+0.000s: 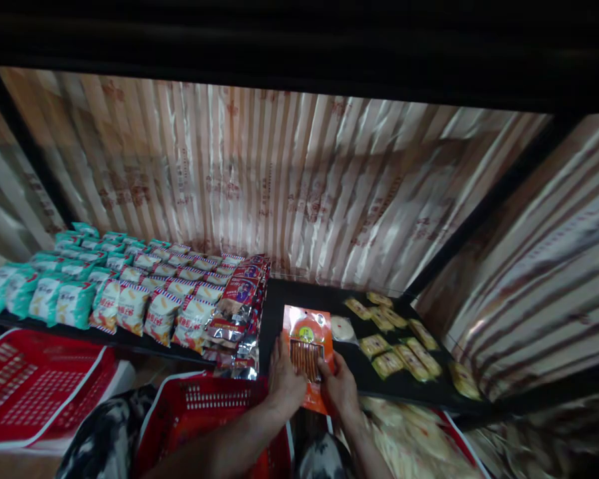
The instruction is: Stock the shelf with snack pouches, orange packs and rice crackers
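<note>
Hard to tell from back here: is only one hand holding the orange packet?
No, the orange packet is gripped at one side by the left hand and at the other by the right hand.

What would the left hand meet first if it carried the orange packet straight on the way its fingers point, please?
Probably the striped sheeting behind the black shelf: the left hand, holding the orange packet, points that way, though depth is unclear and it might touch the shelf first.

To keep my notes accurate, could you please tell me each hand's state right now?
Left hand: closed on the left side of an orange packet of brown sticks.
Right hand: closed on its right side, thumb over the front.
</note>
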`<state>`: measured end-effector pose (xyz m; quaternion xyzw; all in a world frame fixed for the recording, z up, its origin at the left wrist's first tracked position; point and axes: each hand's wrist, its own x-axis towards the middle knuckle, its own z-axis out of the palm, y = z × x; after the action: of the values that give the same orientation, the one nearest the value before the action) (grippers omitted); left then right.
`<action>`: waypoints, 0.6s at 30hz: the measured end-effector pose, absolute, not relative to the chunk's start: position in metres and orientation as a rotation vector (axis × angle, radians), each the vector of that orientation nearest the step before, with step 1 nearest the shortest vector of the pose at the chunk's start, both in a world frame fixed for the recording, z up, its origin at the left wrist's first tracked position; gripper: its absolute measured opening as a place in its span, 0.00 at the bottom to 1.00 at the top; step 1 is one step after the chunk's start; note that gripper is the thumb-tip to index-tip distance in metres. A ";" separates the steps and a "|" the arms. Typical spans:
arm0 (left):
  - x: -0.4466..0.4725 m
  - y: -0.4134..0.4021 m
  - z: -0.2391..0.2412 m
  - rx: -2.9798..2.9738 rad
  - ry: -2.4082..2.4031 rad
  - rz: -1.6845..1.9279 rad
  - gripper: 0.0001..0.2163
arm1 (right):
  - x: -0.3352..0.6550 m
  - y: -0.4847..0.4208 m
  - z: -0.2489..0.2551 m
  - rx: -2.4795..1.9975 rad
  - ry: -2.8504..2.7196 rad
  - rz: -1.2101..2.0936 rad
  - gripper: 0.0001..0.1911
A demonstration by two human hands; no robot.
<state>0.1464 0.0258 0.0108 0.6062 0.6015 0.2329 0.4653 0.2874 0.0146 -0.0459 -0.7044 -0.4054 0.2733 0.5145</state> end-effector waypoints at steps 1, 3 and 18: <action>0.153 0.032 0.010 1.539 1.497 0.498 0.38 | 0.293 0.027 -0.047 -1.726 -0.980 0.636 0.25; 0.166 0.044 0.006 1.592 1.507 0.380 0.35 | 0.302 0.052 -0.050 -1.817 -0.988 0.590 0.24; 0.201 0.153 -0.020 1.834 1.509 0.261 0.29 | 0.320 0.194 -0.063 -2.045 -1.114 0.350 0.21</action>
<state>0.2014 0.1534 -0.0195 0.7139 0.5874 0.1017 0.3675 0.3197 0.1940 -0.0635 -0.8021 -0.4370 0.1373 0.3831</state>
